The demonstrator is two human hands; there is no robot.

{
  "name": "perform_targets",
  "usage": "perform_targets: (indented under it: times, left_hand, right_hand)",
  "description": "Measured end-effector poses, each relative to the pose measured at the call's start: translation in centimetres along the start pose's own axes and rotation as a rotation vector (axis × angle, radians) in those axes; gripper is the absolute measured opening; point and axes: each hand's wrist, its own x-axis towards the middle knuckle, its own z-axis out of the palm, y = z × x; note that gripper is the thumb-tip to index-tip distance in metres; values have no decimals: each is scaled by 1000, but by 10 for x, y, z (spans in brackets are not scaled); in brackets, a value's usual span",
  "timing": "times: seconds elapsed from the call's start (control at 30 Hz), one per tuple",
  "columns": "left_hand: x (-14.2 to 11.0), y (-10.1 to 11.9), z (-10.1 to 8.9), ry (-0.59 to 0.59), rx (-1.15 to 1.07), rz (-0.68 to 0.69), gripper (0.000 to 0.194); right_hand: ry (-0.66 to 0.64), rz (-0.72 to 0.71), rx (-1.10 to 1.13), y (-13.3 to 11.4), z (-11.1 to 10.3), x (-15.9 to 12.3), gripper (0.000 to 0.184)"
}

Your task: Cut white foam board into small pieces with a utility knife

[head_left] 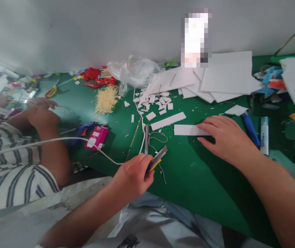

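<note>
My left hand (135,174) is closed round a utility knife (154,162), its grey blade pointing up and to the right above the table's front edge. My right hand (221,136) reaches in from the right, thumb and fingers at the right end of a white foam strip (187,130) that lies flat on the green table (188,186). Just behind that strip lies a second white foam strip (168,120), set at a slant. Small cut foam pieces (162,103) are scattered farther back. A thin grey cord (160,137) curls beside the knife.
White foam sheets (227,72) are stacked at the back, beside a clear plastic bag (137,72). A pink power strip (97,137) with a white cable stands left. Markers (264,136) lie right. A co-worker in a striped shirt (20,182) works at far left.
</note>
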Motion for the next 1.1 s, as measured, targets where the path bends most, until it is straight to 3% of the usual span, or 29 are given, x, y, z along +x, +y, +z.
perform_targets:
  times: [0.2, 0.3, 0.37, 0.47, 0.57, 0.63, 1.0, 1.1]
  left_hand:
    - [24, 6, -17, 134, -16, -75, 28]
    - [49, 7, -16, 179, -19, -7, 39]
    - [68, 11, -11, 103, -7, 13, 44]
    - [90, 21, -7, -117, 18, -10, 52]
    - [102, 34, -8, -373, 135, -84, 61]
    - [104, 40, -12, -473, 198, -104, 63]
    - [105, 43, -15, -493, 253, -19, 71]
    - [106, 45, -14, -524, 256, -22, 74]
  right_hand:
    - [-100, -33, -209, -9, -16, -2, 39]
    - [-148, 8, -222, -13, -13, -3, 31]
    - [-185, 15, -208, -17, -11, -2, 28]
    - [-151, 25, -212, -22, -10, -1, 32]
    - [-100, 0, -209, -24, -10, 0, 32]
    - [-111, -36, -183, -23, -9, -1, 28]
    - [-51, -20, -196, -24, -11, -4, 35]
    - [-52, -92, -166, -24, -9, -2, 31]
